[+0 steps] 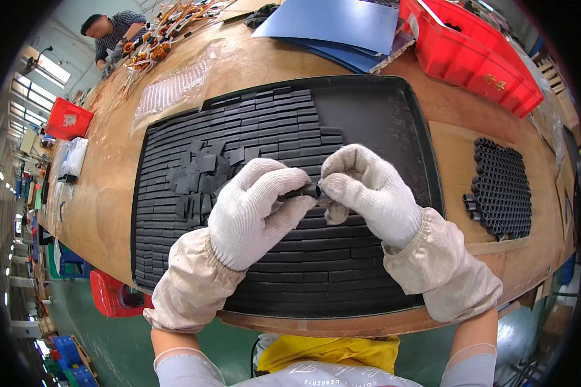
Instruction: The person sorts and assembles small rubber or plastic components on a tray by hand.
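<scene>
My left hand, in a white knit glove, grips a short black tube between thumb and fingers; its open end faces right. Right at that end, the gloved fingertips of my right hand are pinched together; what they hold, if anything, is hidden. Both hands are above a large black tray. Tight rows of flat black pieces fill most of it. On top of the rows, left of my left hand, lies a loose pile of small black squares.
On cardboard to the right stands a block of black tubes, packed together. A red bin and blue sheets are at the back. Bubble wrap lies behind the tray. A co-worker handles orange-wired parts at the far left.
</scene>
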The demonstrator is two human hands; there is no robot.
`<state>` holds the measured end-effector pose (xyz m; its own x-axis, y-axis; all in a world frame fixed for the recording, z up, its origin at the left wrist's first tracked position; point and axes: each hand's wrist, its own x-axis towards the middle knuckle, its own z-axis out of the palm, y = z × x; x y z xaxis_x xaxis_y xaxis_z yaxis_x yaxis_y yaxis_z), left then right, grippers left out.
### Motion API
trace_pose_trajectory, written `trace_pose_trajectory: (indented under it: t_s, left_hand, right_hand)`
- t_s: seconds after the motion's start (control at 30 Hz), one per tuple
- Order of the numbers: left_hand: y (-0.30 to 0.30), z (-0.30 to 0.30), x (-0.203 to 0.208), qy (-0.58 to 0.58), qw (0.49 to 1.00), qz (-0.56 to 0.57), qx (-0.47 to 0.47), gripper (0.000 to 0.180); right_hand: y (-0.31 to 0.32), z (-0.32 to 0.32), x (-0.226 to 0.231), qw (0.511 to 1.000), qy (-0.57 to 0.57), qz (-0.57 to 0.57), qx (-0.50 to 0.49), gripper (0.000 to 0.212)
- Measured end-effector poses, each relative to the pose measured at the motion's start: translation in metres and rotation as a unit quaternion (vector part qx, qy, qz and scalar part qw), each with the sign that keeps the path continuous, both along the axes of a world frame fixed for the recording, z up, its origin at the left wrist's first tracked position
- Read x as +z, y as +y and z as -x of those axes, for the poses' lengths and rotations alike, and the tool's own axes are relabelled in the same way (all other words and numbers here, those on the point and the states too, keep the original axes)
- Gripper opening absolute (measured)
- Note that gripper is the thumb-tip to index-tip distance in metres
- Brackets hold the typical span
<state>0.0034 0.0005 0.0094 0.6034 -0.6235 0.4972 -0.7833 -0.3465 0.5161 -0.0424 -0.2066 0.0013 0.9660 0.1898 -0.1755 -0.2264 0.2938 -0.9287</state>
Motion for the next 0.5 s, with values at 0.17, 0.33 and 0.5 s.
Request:
trace_pose_trajectory:
  t_s: [0.17,0.33,0.5]
  left_hand:
    - [-0.002,0.003,-0.002,0.162,0.986,0.023,-0.017,0.025]
    - [-0.006,0.008,0.007,0.523,0.851,0.048,0.023,0.026]
    - [-0.002,0.007,-0.002,0.615,0.765,0.189,-0.029,0.028]
  right_hand:
    - [-0.001,0.002,-0.006,0.995,-0.078,0.055,-0.029,0.024]
    - [-0.006,0.001,-0.019,0.955,-0.265,0.129,-0.029,0.017]
    - [0.0,0.005,-0.013,0.936,-0.316,0.131,-0.083,0.024]
